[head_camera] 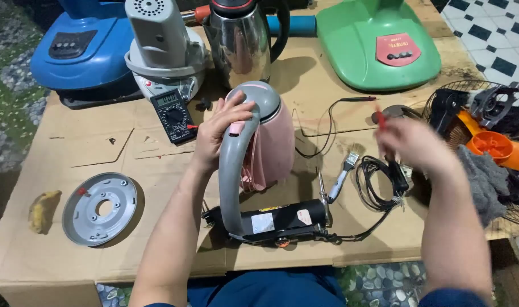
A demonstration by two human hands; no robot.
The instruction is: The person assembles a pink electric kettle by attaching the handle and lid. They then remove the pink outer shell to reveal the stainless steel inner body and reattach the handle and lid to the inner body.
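Two bare hands work over a sheet of brown cardboard (100,142) spread across a table, seen from above. The left hand (219,128) rests on top of a pink electric kettle (271,142) that lies tipped on its side near the middle of the cardboard, fingers curled over the grey lid and the top of the grey handle (231,182). The right hand (413,142) hovers to the right of the kettle, blurred; something small and red shows at its fingertips, but whether the fingers pinch it cannot be told.

Just in front of the kettle lies a black rectangular device (276,222) with wires. A small paintbrush (343,170) and a coil of black cable (378,182) lie between the kettle and the right hand. To the left, a round grey metal plate (100,209) lies flat, with a yellowish rag (42,210) beside it. Behind the left hand sits a black multimeter (173,115), and behind that a shiny steel kettle (239,42). A green fan base (378,45) and a blue fan base (83,48) stand along the far edge.
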